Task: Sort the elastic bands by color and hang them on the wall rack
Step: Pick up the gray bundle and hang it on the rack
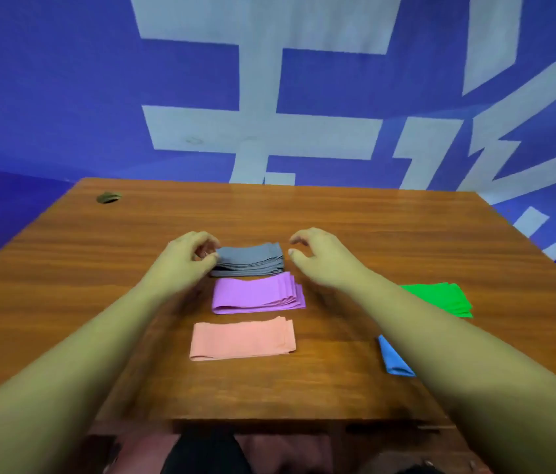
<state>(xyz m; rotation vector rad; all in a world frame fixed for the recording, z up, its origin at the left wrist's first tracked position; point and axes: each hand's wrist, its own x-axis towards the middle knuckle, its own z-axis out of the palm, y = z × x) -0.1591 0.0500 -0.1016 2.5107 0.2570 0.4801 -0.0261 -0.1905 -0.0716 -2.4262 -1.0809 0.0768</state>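
Stacks of folded elastic bands lie on your brown wooden surface point(338, 213): grey point(252, 260) at centre frame, purple point(256, 294) and pink point(240, 340) below it, green point(440, 297) and blue point(393, 358) at right. Your left hand point(186, 260) pinches the grey stack's left end; your right hand point(317, 256) hovers beside its right end, fingers point(299, 239) curled open.

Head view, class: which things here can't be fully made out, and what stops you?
- Blue bands: mostly hidden by the right forearm.
- Green bands: near end covered by the same forearm.
- Grey bands: left end hidden under the left hand.
- Wall rack: nowhere in the head view.
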